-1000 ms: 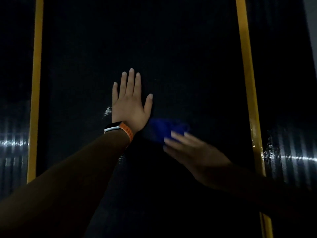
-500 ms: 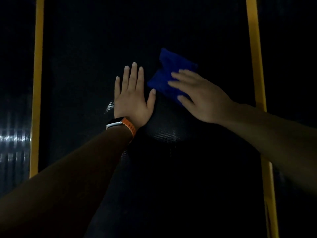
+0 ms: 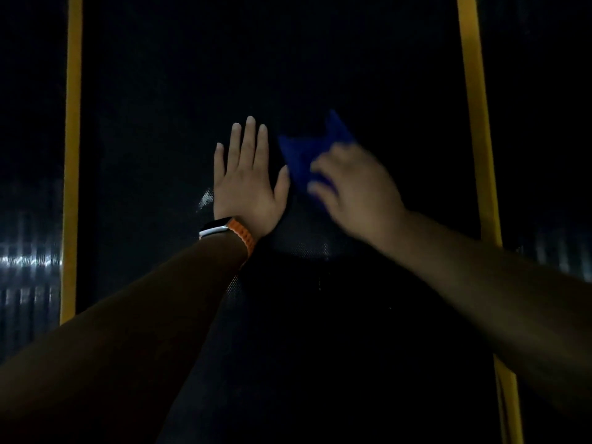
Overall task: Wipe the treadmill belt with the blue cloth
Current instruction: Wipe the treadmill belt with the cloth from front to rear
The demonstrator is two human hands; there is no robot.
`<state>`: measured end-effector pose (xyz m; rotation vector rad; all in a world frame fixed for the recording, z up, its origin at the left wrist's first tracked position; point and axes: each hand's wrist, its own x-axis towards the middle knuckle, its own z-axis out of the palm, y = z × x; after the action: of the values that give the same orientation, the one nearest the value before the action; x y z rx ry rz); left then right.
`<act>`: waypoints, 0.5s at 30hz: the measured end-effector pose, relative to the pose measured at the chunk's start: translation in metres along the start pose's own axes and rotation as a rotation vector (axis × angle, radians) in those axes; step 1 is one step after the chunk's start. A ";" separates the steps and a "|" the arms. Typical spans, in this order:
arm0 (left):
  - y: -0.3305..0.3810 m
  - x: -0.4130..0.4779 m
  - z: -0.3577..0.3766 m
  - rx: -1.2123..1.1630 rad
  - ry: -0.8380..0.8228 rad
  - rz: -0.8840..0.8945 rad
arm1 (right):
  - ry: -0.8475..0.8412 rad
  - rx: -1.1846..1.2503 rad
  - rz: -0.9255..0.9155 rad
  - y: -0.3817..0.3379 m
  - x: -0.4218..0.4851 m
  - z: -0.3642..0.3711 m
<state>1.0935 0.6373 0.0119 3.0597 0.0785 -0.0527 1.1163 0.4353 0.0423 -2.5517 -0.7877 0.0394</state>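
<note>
The black treadmill belt [image 3: 179, 91] fills the middle of the head view in dim light. My left hand [image 3: 248, 184] lies flat on it with fingers straight, a watch on an orange strap at the wrist. Just to its right, my right hand [image 3: 355, 187] presses the blue cloth [image 3: 307, 149] onto the belt; the hand is motion-blurred. The cloth's far corner sticks out beyond my fingers and the rest is hidden under the hand.
A yellow stripe [image 3: 72, 155] borders the belt on the left and another yellow stripe [image 3: 477, 139] on the right. Beyond them lie dark ribbed side rails [image 3: 25, 257] with faint reflections.
My right hand swept the cloth from near my body up the belt, and has since slid slightly back and right. The left hand has stayed flat in place.
</note>
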 end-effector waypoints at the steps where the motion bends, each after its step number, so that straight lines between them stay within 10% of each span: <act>1: 0.000 0.000 0.000 -0.006 -0.003 -0.003 | -0.064 0.036 -0.050 -0.011 -0.033 0.002; 6: 0.001 0.001 -0.002 -0.013 0.000 -0.014 | -0.377 0.019 -0.377 -0.016 -0.086 -0.010; 10: 0.000 0.002 0.000 0.006 0.002 -0.008 | 0.034 -0.115 -0.067 0.013 0.032 -0.010; 15: 0.001 0.000 -0.002 0.005 -0.006 -0.007 | 0.040 -0.061 0.005 -0.018 -0.030 0.004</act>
<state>1.0932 0.6362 0.0136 3.0645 0.0895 -0.0624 1.0809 0.4337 0.0435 -2.6033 -0.7787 -0.0340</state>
